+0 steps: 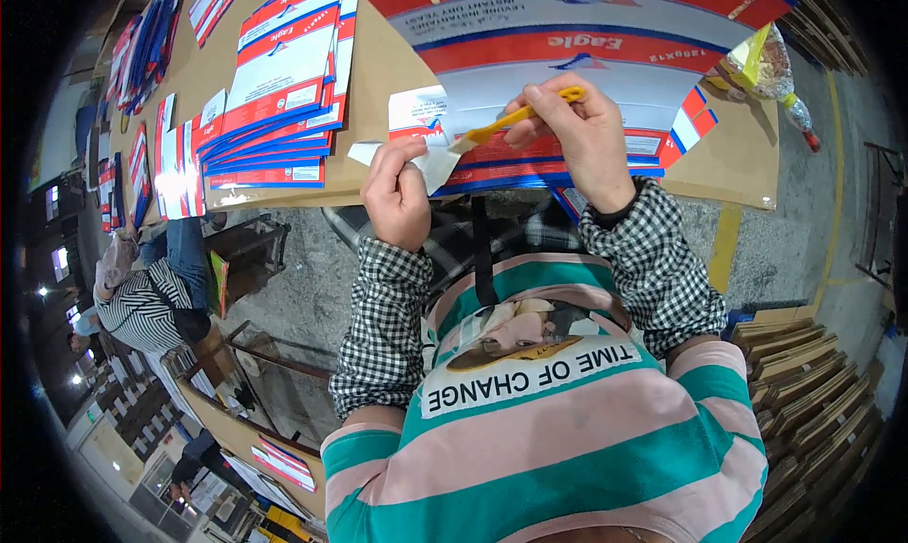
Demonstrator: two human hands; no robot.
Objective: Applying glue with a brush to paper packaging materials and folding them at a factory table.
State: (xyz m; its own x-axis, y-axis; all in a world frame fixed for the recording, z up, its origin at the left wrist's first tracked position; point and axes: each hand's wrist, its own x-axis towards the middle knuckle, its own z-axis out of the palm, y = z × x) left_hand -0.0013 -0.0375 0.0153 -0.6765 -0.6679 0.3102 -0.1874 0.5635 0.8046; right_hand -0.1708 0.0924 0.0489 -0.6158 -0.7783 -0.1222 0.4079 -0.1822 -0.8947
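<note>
Yellow-handled brush slants across a carton sheet, bristles aimed at the left hand

The yellow-handled brush [515, 119] lies over the near left part of a large red, white and blue carton sheet [530, 61]. Its long axis runs diagonally: handle end up and to the right, over the carton sheet's printed face, pale bristles down and to the left, at a white paper flap [437, 169] by the sheet's near left corner. (Whether that flap is joined to the sheet is hard to tell.)

The right hand [577, 131] is above the sheet's face, its fingers pinching the brush handle. The left hand [397, 195] is just beside the sheet's near left corner, its fingers curled closed on the white paper flap.

The carton sheet's near edge, a blue strip, runs close to the front edge of the table [747, 150]. Left of the sheet, a strip of bare brown surface separates it from a fanned stack of flat cartons [284, 94]. Right of the sheet, more brown surface reaches to the table's corner, with a yellow and clear bag [761, 65] and a red-capped bottle [800, 122] beyond the sheet's right side.
</note>
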